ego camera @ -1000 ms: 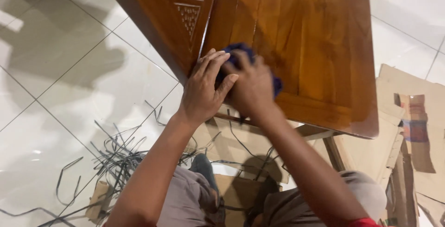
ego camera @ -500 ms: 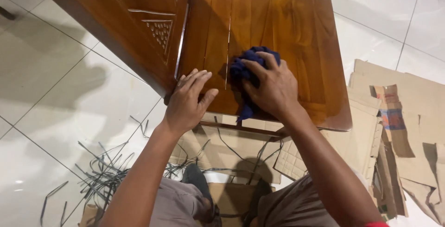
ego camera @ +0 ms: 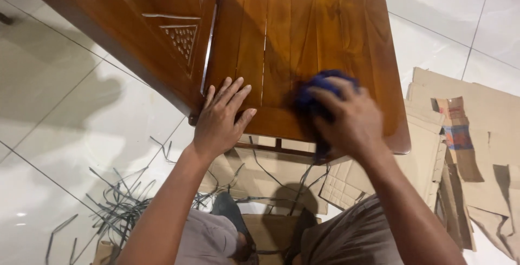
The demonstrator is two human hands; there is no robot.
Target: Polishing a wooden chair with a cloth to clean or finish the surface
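The right hand (ego camera: 349,118) is closed over a bunched dark blue cloth (ego camera: 319,93), pressing it onto the glossy wooden chair seat (ego camera: 287,37) near its front edge. The left hand (ego camera: 219,120) lies flat, fingers spread, on the seat's front left corner beside the carved backrest (ego camera: 157,21). Flattened cardboard (ego camera: 476,135) lies right of the seat; black plastic straps (ego camera: 124,200) litter the tiled floor (ego camera: 65,108) to its left.

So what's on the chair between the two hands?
Nothing but bare glossy brown wooden seat slats lie between the flat left hand and the right hand gripping the bunched dark blue cloth, in the head view.
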